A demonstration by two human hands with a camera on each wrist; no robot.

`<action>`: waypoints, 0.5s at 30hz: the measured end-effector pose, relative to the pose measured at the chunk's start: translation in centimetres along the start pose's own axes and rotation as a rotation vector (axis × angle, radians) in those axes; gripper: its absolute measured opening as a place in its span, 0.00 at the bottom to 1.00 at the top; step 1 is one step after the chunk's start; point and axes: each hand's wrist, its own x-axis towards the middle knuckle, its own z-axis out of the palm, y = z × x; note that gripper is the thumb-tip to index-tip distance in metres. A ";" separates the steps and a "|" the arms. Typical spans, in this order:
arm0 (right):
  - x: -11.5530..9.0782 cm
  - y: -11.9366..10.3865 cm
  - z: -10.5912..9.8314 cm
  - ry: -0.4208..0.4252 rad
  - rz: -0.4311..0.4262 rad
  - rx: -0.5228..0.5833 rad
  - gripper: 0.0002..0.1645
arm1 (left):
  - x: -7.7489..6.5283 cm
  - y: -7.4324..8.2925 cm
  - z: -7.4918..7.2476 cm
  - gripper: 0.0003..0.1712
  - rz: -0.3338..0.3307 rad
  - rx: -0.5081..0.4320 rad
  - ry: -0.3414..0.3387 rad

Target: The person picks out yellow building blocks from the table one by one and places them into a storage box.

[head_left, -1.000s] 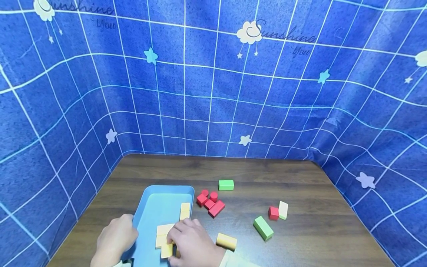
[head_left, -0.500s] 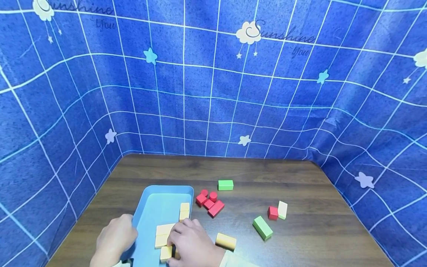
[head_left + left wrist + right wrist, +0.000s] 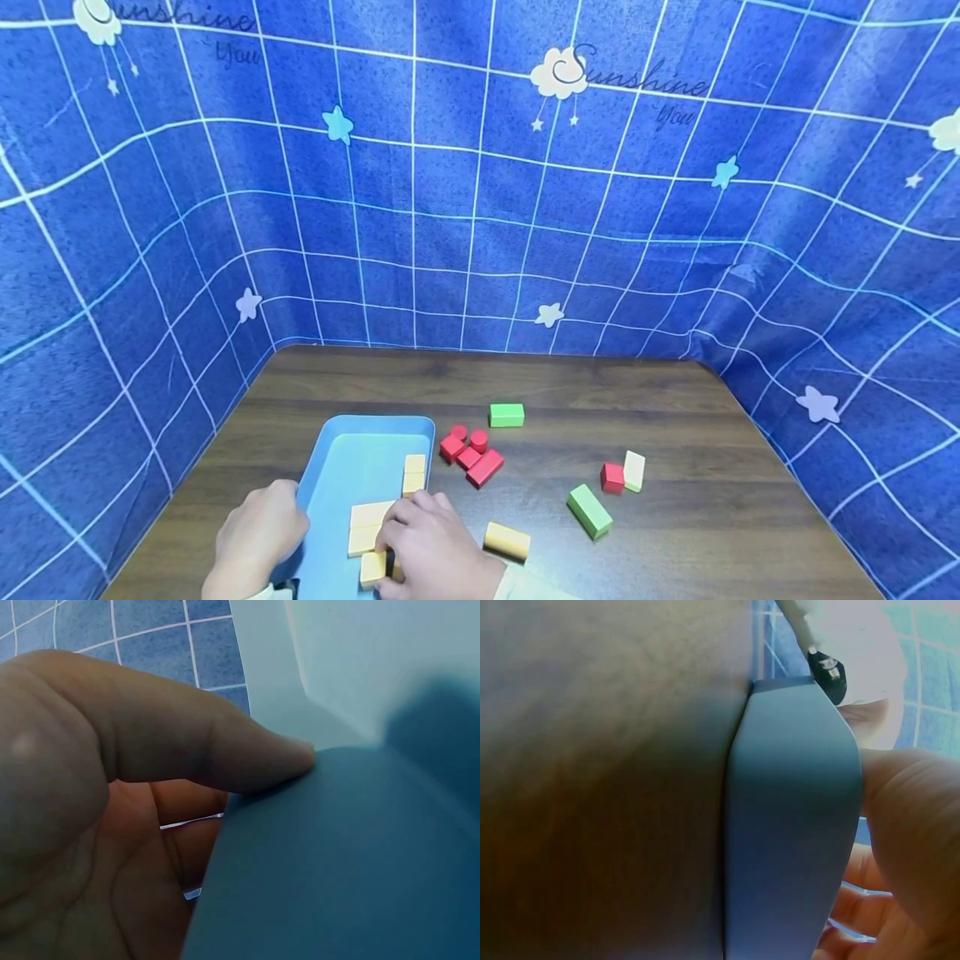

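Note:
My left hand grips the left wall of a blue tray; in the left wrist view its thumb lies on the tray wall. Inside the tray, my right hand has curled fingers around a pale yellow block near the front, its grip partly hidden by the hand. Beside it lie flat yellow blocks, and small yellow blocks stand along the right wall. The right wrist view shows the tray's outer wall and part of my right hand, without blocks.
Right of the tray lie several red blocks and a yellow cylinder. Farther over are green blocks, a red cube and a pale green block. A blue curtain surrounds the wooden table.
The yellow block by my right fingertips has shifted slightly toward the front and apart from the flat blocks. Both hands stay nearly where they were.

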 end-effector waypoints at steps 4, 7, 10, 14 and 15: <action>-0.1 0.0 -0.1 -0.001 0.004 0.010 0.15 | 0.1 0.0 0.0 0.14 0.004 -0.002 0.003; -0.2 0.0 -0.2 -0.010 0.004 0.026 0.15 | 0.1 0.0 0.0 0.15 0.004 -0.001 0.003; -0.2 0.0 -0.4 -0.025 0.003 0.044 0.17 | 0.1 -0.1 0.1 0.15 0.003 0.001 0.003; -0.4 0.1 -0.9 -0.023 0.010 0.087 0.17 | 0.1 -0.2 0.1 0.15 0.011 0.001 0.011; -0.4 0.1 -1.0 -0.016 0.010 0.098 0.17 | 0.1 -0.2 0.1 0.14 0.017 0.000 0.017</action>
